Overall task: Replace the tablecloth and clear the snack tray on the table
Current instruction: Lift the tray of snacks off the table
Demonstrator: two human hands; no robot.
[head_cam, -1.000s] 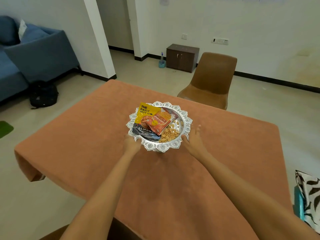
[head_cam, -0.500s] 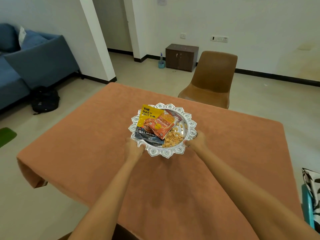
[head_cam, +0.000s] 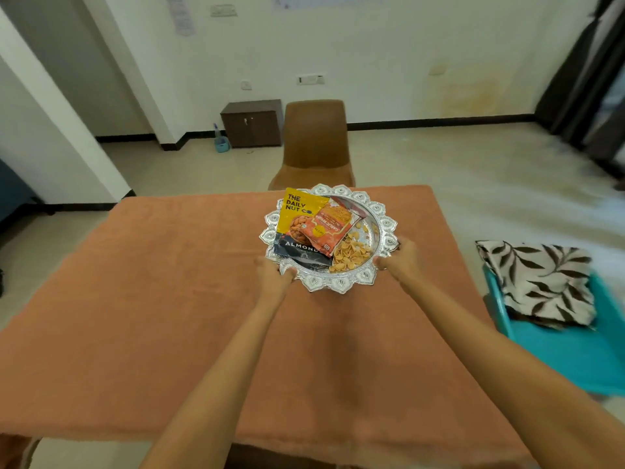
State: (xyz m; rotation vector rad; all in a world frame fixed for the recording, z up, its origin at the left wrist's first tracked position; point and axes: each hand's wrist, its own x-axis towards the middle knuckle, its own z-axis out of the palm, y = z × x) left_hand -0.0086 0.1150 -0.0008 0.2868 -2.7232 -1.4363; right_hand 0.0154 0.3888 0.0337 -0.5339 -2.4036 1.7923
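Both hands are holding the tray (head_cam: 384, 211) over the far-middle part of the table. L hand (head_cam: 272, 277) is gripping the near-left rim, thumb lying on top of the silver edge, other fingers curling under & mostly hidden. R hand (head_cam: 399, 260) is gripping the right rim the same way, thumb on top, fingers wrapping beneath.

Tray is round & silver w/ a petal-shaped border; its far rim is overlapping the table's far edge in view. Can't tell if it's resting on the tablecloth (head_cam: 152, 299) or hanging just above it. Tablecloth is orange, covering the whole top & draping over the edges.

Inside the tray, a yellow-and-dark almond packet (head_cam: 294, 214) is lying at left, an orange packet (head_cam: 329, 225) is lying partly over it, & loose snacks (head_cam: 351, 257) are sitting in a heap at near-right, just beside the orange packet.

A brown chair (head_cam: 314, 140) is standing at the table's far side. To the right, a folded cloth (head_cam: 541, 282) w/ a dark leaf print is lying on a teal seat (head_cam: 575, 357), apart from the table. A small dark cabinet (head_cam: 252, 123) is standing against the back wall.
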